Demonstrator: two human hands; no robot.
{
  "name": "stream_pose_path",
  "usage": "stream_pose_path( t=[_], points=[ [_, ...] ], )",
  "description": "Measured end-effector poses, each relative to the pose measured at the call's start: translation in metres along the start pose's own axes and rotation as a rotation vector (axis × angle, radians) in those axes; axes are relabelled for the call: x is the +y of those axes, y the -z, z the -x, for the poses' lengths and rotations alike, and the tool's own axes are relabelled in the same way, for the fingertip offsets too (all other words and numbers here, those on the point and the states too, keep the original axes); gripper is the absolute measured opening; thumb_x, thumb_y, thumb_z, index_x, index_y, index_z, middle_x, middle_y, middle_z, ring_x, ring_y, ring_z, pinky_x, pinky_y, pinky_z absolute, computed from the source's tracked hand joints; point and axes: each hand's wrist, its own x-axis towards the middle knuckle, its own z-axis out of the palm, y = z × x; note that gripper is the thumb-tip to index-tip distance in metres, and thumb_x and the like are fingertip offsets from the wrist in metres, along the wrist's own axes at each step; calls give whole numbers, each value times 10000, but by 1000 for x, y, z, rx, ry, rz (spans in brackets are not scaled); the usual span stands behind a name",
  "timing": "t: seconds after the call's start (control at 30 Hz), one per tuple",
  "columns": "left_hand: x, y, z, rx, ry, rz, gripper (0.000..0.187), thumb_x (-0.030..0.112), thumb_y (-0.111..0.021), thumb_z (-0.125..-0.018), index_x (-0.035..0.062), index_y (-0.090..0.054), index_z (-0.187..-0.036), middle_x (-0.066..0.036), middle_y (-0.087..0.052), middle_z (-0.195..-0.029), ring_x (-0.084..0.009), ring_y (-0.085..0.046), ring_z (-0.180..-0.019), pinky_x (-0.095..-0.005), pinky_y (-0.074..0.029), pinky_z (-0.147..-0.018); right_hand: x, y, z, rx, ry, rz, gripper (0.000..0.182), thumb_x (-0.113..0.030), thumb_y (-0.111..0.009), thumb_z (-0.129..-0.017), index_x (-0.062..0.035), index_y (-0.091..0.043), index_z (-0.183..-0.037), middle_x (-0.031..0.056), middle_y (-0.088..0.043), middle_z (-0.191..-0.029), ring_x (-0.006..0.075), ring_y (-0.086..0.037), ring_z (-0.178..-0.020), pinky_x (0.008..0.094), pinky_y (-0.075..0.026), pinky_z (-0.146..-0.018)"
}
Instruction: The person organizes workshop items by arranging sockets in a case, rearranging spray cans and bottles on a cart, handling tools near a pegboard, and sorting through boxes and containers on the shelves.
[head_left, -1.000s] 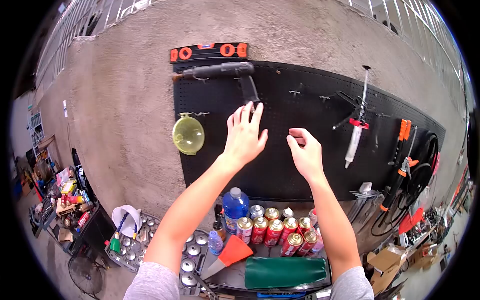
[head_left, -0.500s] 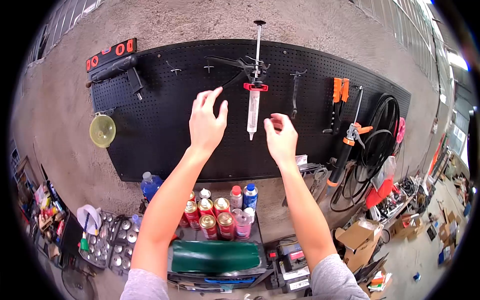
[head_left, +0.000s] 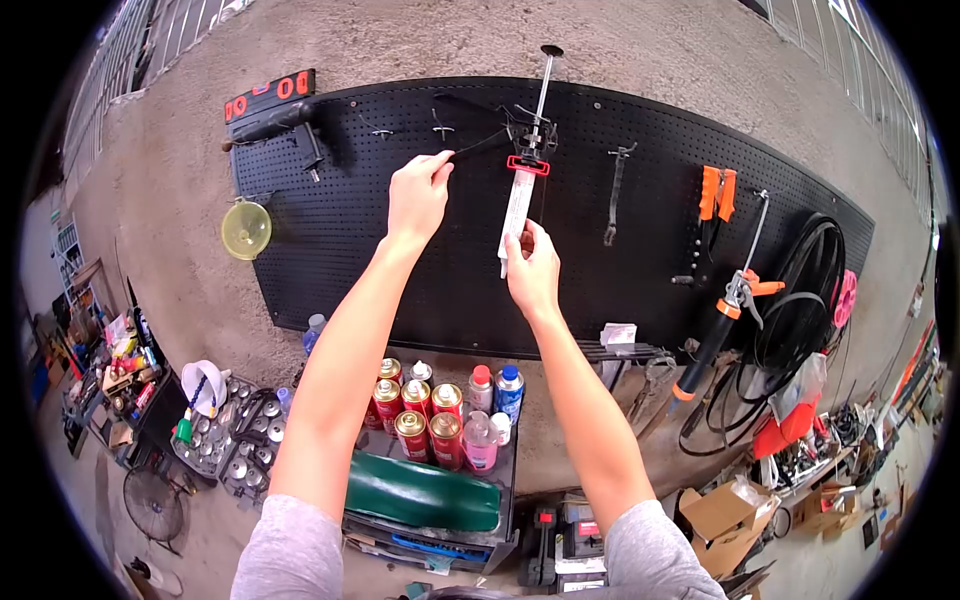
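A black caulking gun (head_left: 536, 140) with a metal plunger rod and a red-framed collar hangs on a hook of the black pegboard (head_left: 400, 290). A white cartridge (head_left: 519, 198) is fitted in it, slanting down to a narrow nozzle. My left hand (head_left: 418, 203) is closed, thumb and fingers pinching the end of the gun's black lever handle. Around the lower part of the cartridge, my right hand (head_left: 532, 272) has its thumb and fingers closed.
On the board hang a cordless drill (head_left: 285, 128), a yellow funnel (head_left: 246, 230), orange-handled pliers (head_left: 717, 195) and another caulking gun (head_left: 722, 325). Several spray cans (head_left: 446, 440) and a green curved sheet (head_left: 425, 490) sit on the cart below.
My left hand has moved up and closed on the lever handle. My right hand has come in and closed on the cartridge, which now slants more. The view has shifted.
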Motion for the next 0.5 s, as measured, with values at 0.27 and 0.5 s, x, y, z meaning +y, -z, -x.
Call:
stream_pose_path(
  t=[0.27, 0.5],
  points=[
    [-24, -15, 12, -275, 63, -205, 246, 210, -726, -1010, 66, -831, -1180, -218, -792, -1069, -411, -766, -1020, -488, -607, -925, 38, 9, -6, 134, 84, 218, 356, -182, -745, -1006, -2, -703, -1310, 214, -723, -1162, 375, -719, -1038, 479, -574, -932],
    [-30, -24, 16, -220, 39, -225, 263, 222, -710, -1029, 52, -825, -1194, -205, -779, -1062, -398, -753, -1012, -475, -586, -917, 33, 9, -5, 126, 81, 315, 343, -186, -765, -968, -21, -716, -1265, 206, -731, -1185, 430, -673, -1132, 519, -539, -1020]
  ],
)
